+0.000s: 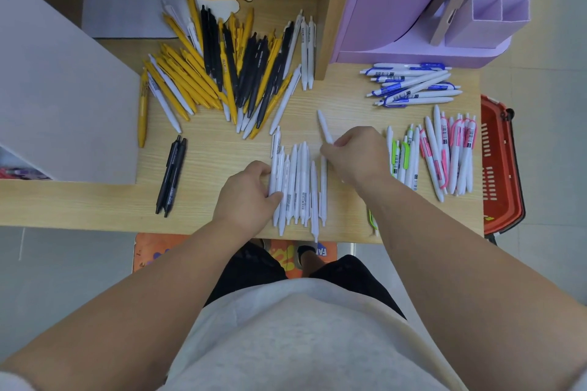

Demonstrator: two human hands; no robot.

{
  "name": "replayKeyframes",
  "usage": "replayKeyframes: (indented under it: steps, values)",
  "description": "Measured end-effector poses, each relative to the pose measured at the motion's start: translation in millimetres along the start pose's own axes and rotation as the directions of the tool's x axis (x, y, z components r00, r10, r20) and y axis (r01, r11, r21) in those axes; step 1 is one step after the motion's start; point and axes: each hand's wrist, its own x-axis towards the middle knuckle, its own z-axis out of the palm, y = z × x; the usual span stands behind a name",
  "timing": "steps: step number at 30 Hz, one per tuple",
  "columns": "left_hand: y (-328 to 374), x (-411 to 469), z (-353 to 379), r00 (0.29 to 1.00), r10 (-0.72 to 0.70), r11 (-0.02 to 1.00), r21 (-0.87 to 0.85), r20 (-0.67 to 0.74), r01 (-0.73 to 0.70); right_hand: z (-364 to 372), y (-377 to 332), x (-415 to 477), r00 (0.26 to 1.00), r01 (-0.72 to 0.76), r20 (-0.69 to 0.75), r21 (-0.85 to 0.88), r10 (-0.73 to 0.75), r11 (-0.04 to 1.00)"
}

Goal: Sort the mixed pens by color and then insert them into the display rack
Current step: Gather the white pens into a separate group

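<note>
Forearms stretch out over the wooden table [206, 149], both hands low near its front edge. The left hand [251, 190] lies knuckles up with its fingers curled against the left side of the row of white pens [298, 184] and its thumb across the outermost barrels, so it grips that side of the row. The right hand [355, 152] sits just beside the row's right side, fingers bent, pinching a single white pen [324, 125] that pokes out past the fingertips and slants away to the far left. The row lies flat between the two hands, barrels roughly parallel, the longest reaching the front edge. Farther back sprawls the mixed pile [228, 67] of yellow, black and white pens. Two black pens [171, 174] lie apart on the left. To the right lie the blue-clipped pens [413, 84], green-clipped pens [401, 155] and pink-clipped pens [451, 152], below the purple display rack [397, 9].
</note>
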Motion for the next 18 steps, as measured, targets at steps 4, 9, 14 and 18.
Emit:
replayKeyframes:
  steps: [4,9,14,18]
  values:
    - [-1.2,0.6,0.4,1.0,0.0,1.0,-0.015,-0.005,0.0,-16.6,11.1,-7.5,0.996,-0.086,0.002,0.302,0.09,0.949]
    - [-4.2,-0.9,2.6,1.0,-0.008,0.999,-0.041,-0.015,0.008,-0.1,23.7,-39.5,0.984,-0.029,0.179,0.075,0.015,0.997]
    - [-4.5,-1.9,3.2,1.0,-0.001,1.0,-0.03,-0.012,0.0,22.3,34.0,-49.7,0.965,0.176,0.212,-0.095,-0.153,0.98]
    - [-1.7,-0.2,4.1,0.998,0.013,1.0,-0.007,-0.059,-0.013,16.9,35.2,-42.8,0.979,0.181,0.112,-0.126,-0.168,0.975]
